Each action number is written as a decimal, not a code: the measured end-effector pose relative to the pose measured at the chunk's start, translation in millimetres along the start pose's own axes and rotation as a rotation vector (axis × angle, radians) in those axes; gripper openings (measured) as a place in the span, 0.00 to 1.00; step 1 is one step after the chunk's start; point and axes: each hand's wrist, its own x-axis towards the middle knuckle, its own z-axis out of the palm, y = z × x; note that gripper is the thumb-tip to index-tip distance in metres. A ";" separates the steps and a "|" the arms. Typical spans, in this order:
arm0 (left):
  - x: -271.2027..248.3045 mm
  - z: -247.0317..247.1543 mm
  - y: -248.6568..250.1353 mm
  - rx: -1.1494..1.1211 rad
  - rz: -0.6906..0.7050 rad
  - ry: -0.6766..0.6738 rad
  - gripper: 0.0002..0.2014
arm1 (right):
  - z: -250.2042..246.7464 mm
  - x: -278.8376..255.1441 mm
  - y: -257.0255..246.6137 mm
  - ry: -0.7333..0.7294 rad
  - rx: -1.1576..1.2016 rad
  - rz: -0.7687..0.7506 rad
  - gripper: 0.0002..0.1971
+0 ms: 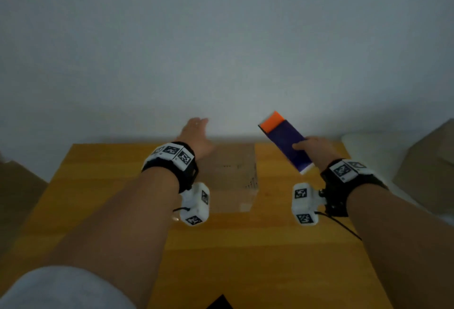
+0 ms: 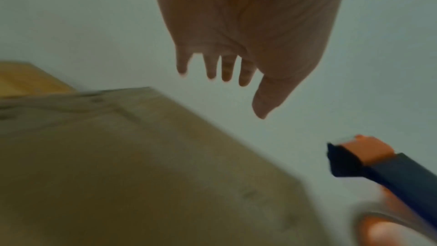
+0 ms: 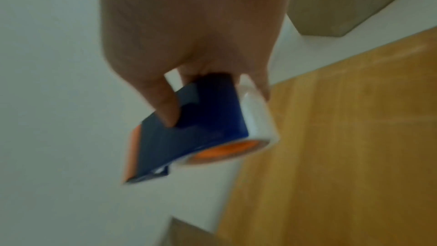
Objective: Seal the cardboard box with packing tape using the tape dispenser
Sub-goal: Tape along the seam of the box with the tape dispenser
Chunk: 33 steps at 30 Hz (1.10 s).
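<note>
Cardboard box (image 1: 231,176) on wooden table (image 1: 98,186), left hand (image 1: 196,136) spread open above, right hand (image 1: 313,147) gripping blue-orange tape dispenser (image 1: 285,141)

Count at this station. One closed brown cardboard box (image 1: 231,173) at the far edge of the orange-brown wooden tabletop (image 1: 245,259). One blue plastic tape dispenser with an orange end (image 1: 285,141), carrying one roll of clear packing tape on an orange core (image 3: 257,117). Two bare hands: one left hand (image 1: 196,134), one right hand (image 1: 313,147). Off the tabletop's right edge, one further brown carton (image 3: 350,1); possibly another off the left edge (image 1: 17,193), too dim to confirm.
</note>
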 end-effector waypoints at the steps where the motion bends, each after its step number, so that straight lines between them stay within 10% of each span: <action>1: -0.5 -8.7 12.9 -0.137 0.021 -0.006 0.35 | -7.6 -3.3 -11.7 0.024 0.131 -0.029 0.09; 8: -11.1 -40.0 32.9 -1.173 -0.135 -0.315 0.24 | -15.5 -30.9 -74.6 -0.123 0.404 -0.131 0.08; 21: -32.1 -56.6 -12.9 -1.184 -0.069 -0.282 0.31 | 21.8 -38.6 -106.0 -0.302 0.288 -0.190 0.06; 33: -30.9 -54.0 -34.2 -1.214 -0.076 -0.279 0.14 | 40.1 -33.3 -113.5 -0.418 0.315 -0.187 0.11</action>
